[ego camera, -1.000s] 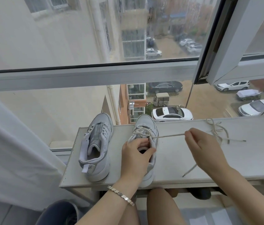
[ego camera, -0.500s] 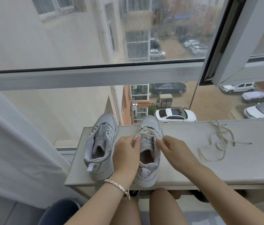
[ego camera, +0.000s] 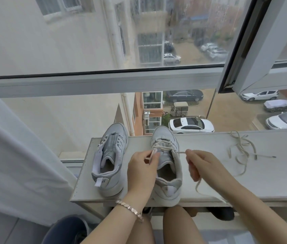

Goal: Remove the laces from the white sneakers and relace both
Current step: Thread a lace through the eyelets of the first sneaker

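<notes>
While my left hand (ego camera: 142,170) pinches one end of the lace (ego camera: 164,147) between thumb and fingertips, my right hand (ego camera: 204,166) pinches the other end, and its tail hangs from my curled fingers toward the front edge of the shelf (ego camera: 271,176). Both ends come from the white sneaker (ego camera: 164,136) standing between my hands, cream lace crossed over its front half. The other sneaker (ego camera: 111,155) stands just left, toe toward the window, tongue exposed. A second lace (ego camera: 243,150) lies loosely tangled on the shelf, well right.
</notes>
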The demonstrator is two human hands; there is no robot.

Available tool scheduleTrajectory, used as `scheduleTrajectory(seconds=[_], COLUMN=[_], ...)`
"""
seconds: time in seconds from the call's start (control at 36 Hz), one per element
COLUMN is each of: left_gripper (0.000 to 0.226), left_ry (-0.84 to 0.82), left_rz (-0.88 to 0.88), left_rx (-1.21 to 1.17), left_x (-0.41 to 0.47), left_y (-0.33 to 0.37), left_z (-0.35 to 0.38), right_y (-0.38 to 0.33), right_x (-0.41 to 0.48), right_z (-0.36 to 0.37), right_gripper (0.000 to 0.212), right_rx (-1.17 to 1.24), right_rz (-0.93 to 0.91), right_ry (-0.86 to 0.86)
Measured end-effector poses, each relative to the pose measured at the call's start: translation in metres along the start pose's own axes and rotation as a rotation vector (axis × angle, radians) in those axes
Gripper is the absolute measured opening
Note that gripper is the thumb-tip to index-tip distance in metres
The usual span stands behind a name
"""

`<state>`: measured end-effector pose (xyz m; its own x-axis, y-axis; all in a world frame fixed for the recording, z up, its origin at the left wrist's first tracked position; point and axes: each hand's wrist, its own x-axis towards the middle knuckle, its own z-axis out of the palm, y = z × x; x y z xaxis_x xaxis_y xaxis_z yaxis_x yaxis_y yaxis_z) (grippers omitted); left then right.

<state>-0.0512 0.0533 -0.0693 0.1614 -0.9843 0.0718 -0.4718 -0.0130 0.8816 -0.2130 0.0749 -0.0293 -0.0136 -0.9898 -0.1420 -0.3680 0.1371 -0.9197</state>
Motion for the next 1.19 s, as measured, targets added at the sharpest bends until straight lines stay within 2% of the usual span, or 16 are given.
scheduleTrajectory(seconds=[0.06,0.11,0.17,0.25,0.33,0.47,0.61,0.67,0.72,0.78,0.81,0.92,1.0,1.06,1.11,1.19], left_gripper=[0.021,0.025,0.024,0.029,0.027,0.029,0.029,0.021,0.009,0.03,0.035,0.013,0.021,0.024,0.025,0.023], left_ry=[-0.04,-0.047,-0.04,-0.035,-0.029,-0.071,0.099,0.125,-0.038,-0.299,-0.376,-0.439,-0.484,-0.458,-0.334,-0.095], left_rz=[-0.019,-0.031,-0.034,0.014,0.055,0.02,0.227,0.285,0.176,-0.019,-0.079,-0.043,-0.073,-0.093,-0.156,-0.168], left_rx=[-0.007,-0.024,-0.064,-0.077,-0.088,-0.144,0.272,0.252,-0.078,-0.485,-0.565,-0.459,-0.425,-0.387,-0.41,-0.456], left_x=[-0.002,-0.003,-0.004,-0.006,-0.006,0.0,0.006,0.005,0.001,-0.001,-0.001,-0.003,-0.002,-0.001,-0.001,0.001], left_y=[-0.001,-0.002,-0.001,-0.001,-0.001,-0.002,-0.001,0.008,0.025,0.04,0.042,0.04,0.035,0.032,0.03,0.023], left_z=[-0.003,-0.006,-0.01,-0.014,-0.016,-0.022,-0.038,-0.042,-0.045,-0.045,-0.044,-0.042,-0.039,-0.036,-0.034,-0.033], right_y=[-0.009,-0.021,-0.033,-0.049,-0.063,-0.073,-0.079,-0.081,-0.082,-0.083,-0.084,-0.084,-0.082,-0.075,-0.062,-0.043], right_x=[0.001,0.002,0.003,0.002,0.0,0.01,0.018,0.02,0.022,0.026,0.028,0.034,0.036,0.037,0.037,0.032], right_z=[-0.007,-0.015,-0.019,-0.02,-0.015,-0.003,0.007,0.015,0.023,0.029,0.031,0.036,0.037,0.035,0.032,0.029], right_gripper=[0.04,0.041,0.043,0.033,0.04,0.044,0.032,0.029,0.027,0.026,0.026,0.026,0.025,0.025,0.026,0.019], right_rx=[0.253,0.381,0.358,0.277,0.267,0.347,0.475,0.504,0.51,0.471,0.446,0.398,0.34,0.159,-0.04,-0.087], right_rz=[-0.001,-0.073,-0.188,-0.352,-0.402,-0.236,-0.085,-0.094,-0.115,-0.136,-0.142,-0.162,-0.198,-0.205,-0.163,-0.044], right_ry=[-0.002,0.015,0.014,0.01,-0.016,-0.064,-0.214,-0.247,-0.238,-0.202,-0.184,-0.14,-0.13,-0.076,0.004,-0.025])
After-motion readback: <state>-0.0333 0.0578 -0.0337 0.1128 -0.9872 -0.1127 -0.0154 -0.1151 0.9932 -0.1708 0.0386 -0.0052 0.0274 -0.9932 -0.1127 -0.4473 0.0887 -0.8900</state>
